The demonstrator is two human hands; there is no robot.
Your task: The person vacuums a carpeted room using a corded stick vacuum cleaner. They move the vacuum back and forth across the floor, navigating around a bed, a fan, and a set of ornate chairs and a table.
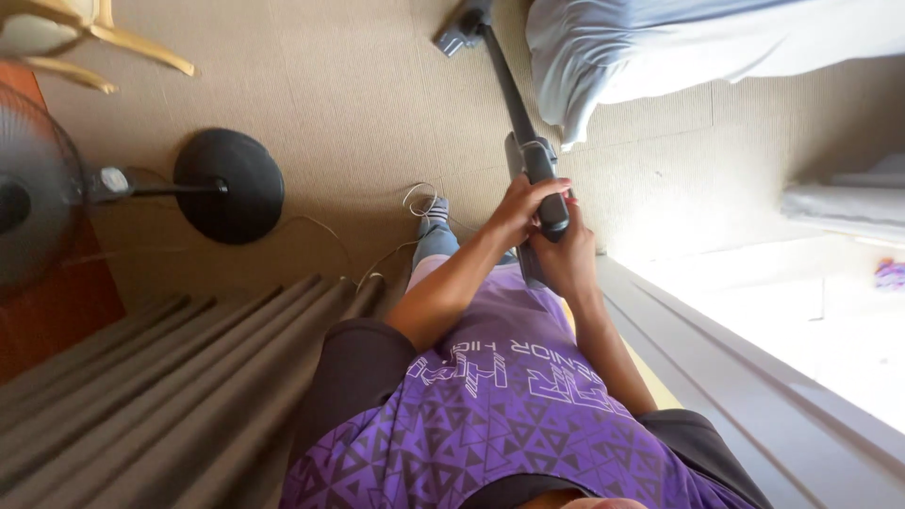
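Both my hands are on the stick vacuum (528, 160). Left hand (518, 209) has its fingers wrapped around the dark handle; right hand (564, 259) grips just below it, fingers closed. The vacuum's tube runs across the beige carpet (358, 104), head beside the bed's hanging blue sheet (660, 47). Standing fan (226, 186) sits well apart, by the curtain (170, 377).

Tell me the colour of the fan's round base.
Black: the fan base on the beige carpet, head view.
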